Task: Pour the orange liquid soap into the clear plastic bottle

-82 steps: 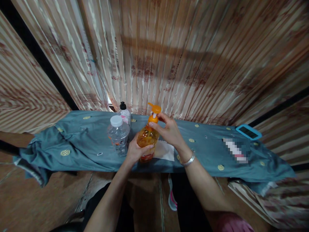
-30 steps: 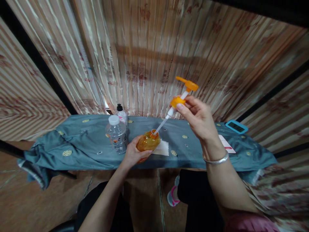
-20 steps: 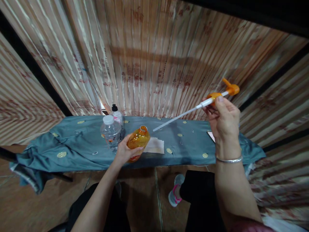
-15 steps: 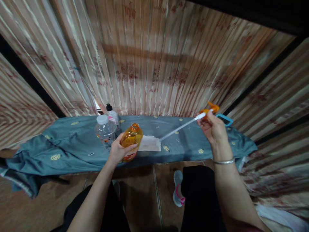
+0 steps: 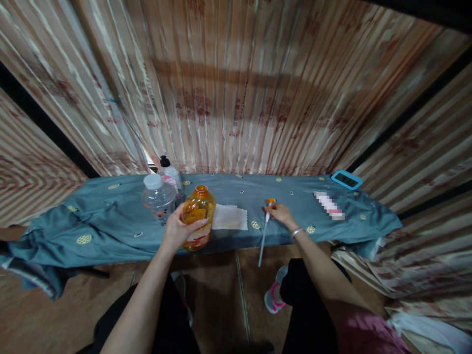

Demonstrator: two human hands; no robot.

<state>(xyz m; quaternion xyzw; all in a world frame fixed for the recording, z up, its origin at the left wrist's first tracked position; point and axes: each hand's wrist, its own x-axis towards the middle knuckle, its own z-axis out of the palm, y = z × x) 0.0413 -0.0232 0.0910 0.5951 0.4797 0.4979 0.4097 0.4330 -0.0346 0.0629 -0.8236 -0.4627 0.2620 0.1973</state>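
Holding an orange pump (image 5: 265,225) in the right hand (image 5: 279,215), just to the right of the white sheet (image 5: 232,216). Pinched firmly near its collar. Running lengthwise from far to near: orange head at the back, pale tube (image 5: 262,246) toward the front, slanting slightly to the sheet's side and reaching past the front edge of the covered table (image 5: 118,206). Aimed away from the mouth of the amber bottle (image 5: 199,221), then, and parted from it by the sheet. Cannot tell whether resting on the cover or held slightly above it.

Clutching that bottle in the left hand (image 5: 180,227), at the left end of the sheet, overlapping its edge in this view. Wrapped from the left, with thumb across the front. Near upright, leaning a little, uncapped, mouth up. Far nearer to the left hand than to the right. Hard to read how full through the tinted wall.

Farther left of the sheet, a clear bottle (image 5: 158,199) with its white cap on; too transparent to judge whether filled. Behind that, a bottle with a black top (image 5: 170,178), contents not discernible. Well to the right of the sheet, beyond the pump, a pixelated card (image 5: 329,205) and, farther back, a blue-framed device (image 5: 345,180).
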